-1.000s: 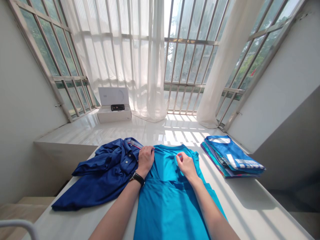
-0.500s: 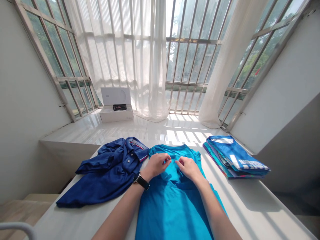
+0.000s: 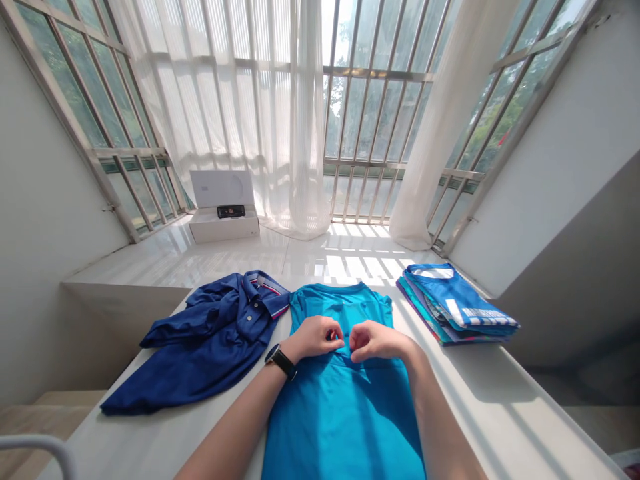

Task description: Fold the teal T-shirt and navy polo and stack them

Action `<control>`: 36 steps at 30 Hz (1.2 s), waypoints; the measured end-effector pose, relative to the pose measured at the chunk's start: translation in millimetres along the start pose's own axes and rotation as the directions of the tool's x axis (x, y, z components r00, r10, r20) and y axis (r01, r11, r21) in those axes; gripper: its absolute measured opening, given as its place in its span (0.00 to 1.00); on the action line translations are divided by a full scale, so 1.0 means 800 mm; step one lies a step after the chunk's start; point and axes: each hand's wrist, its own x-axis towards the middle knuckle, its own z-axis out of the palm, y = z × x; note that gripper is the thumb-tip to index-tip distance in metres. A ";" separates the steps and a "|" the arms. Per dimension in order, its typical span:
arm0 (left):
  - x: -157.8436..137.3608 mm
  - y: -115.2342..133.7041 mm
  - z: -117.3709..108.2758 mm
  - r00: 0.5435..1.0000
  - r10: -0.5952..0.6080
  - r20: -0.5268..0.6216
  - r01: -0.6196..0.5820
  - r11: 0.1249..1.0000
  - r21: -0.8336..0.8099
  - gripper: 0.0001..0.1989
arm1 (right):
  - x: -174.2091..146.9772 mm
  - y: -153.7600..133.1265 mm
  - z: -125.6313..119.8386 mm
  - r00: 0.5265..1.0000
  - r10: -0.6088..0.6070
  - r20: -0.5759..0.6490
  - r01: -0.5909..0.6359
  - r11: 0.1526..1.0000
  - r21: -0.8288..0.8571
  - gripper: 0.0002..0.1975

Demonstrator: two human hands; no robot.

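A turquoise T-shirt (image 3: 345, 413) lies spread lengthwise on the white table, its neckline at the far end and creases across its upper part. My left hand (image 3: 316, 335), with a dark watch on the wrist, is over the upper middle of the shirt. Its thumb and fingers are curled together in a pinch at the fabric. Close beside it on the right, my right hand (image 3: 377, 341) has its fingers bent toward the thumb at the same creased cloth. A narrow gap separates the two sets of fingertips. How much cloth each holds is partly hidden.
A navy polo shirt (image 3: 200, 353) lies loosely left of the T-shirt. At the right is a stack of folded clothes (image 3: 460, 307) with a blue and white top uppermost. An opened white box (image 3: 225, 230) stands on the sill before the sheer curtain (image 3: 280, 133) and barred windows.
Both hands have moved down the T-shirt, away from its neckline and toward me. The upper part now lies flatter behind them. The view has shifted slightly.
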 end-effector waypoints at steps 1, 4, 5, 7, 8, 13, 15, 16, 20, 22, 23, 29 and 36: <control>0.000 0.000 0.001 1.000 -0.003 -0.003 0.003 1.000 -0.004 0.04 | 0.000 -0.001 0.001 0.999 0.019 0.027 -0.019 1.000 0.010 0.06; 0.000 0.000 0.004 1.000 -0.011 -0.017 0.011 1.000 0.001 0.07 | -0.004 -0.009 0.002 0.997 0.055 0.061 -0.057 0.998 0.025 0.06; 0.000 0.000 0.005 1.000 -0.013 -0.021 0.014 1.000 0.009 0.08 | -0.006 -0.012 0.002 0.996 0.050 0.068 -0.053 0.998 0.044 0.06; -0.001 0.001 0.005 1.000 -0.010 -0.026 0.011 0.999 0.032 0.11 | -0.012 -0.018 0.000 0.996 0.015 0.091 -0.025 0.994 0.111 0.07; -0.001 0.001 0.005 1.000 -0.002 -0.023 0.003 0.999 0.043 0.12 | -0.014 -0.020 -0.001 0.995 -0.008 0.103 -0.008 0.989 0.147 0.07; -0.001 0.008 -0.004 1.000 0.028 -0.005 -0.028 0.999 0.040 0.12 | -0.009 -0.011 -0.002 0.999 -0.043 0.008 0.041 0.990 0.132 0.09; -0.002 0.012 -0.007 0.999 0.028 0.022 -0.029 0.999 0.036 0.18 | 0.000 0.000 0.000 0.996 -0.018 -0.091 0.022 0.999 0.044 0.08; -0.002 0.014 -0.009 0.999 0.027 0.039 -0.029 0.999 0.038 0.20 | 0.004 0.004 0.000 0.993 -0.007 -0.116 0.009 1.000 0.013 0.08; -0.005 0.017 -0.013 0.996 -0.008 0.089 0.005 0.999 0.036 0.17 | 0.012 0.015 0.000 0.994 -0.014 -0.109 0.012 1.000 -0.024 0.08; -0.006 0.017 -0.014 0.992 -0.022 0.127 0.021 1.000 0.010 0.16 | 0.012 0.016 -0.001 0.993 -0.015 -0.117 0.010 0.999 -0.040 0.08; -0.006 0.017 -0.015 0.990 -0.023 0.139 0.025 1.000 -0.009 0.14 | 0.012 0.016 -0.002 0.993 -0.004 -0.120 -0.002 0.999 -0.051 0.09; -0.005 0.012 -0.014 0.988 -0.048 0.149 0.054 0.998 -0.036 0.11 | 0.017 0.022 -0.002 0.988 0.070 -0.137 -0.088 0.987 -0.132 0.11; -0.001 -0.003 -0.009 0.992 -0.018 0.124 0.022 0.999 -0.028 0.07 | 0.026 0.032 -0.001 0.989 0.069 -0.134 -0.087 0.986 -0.139 0.10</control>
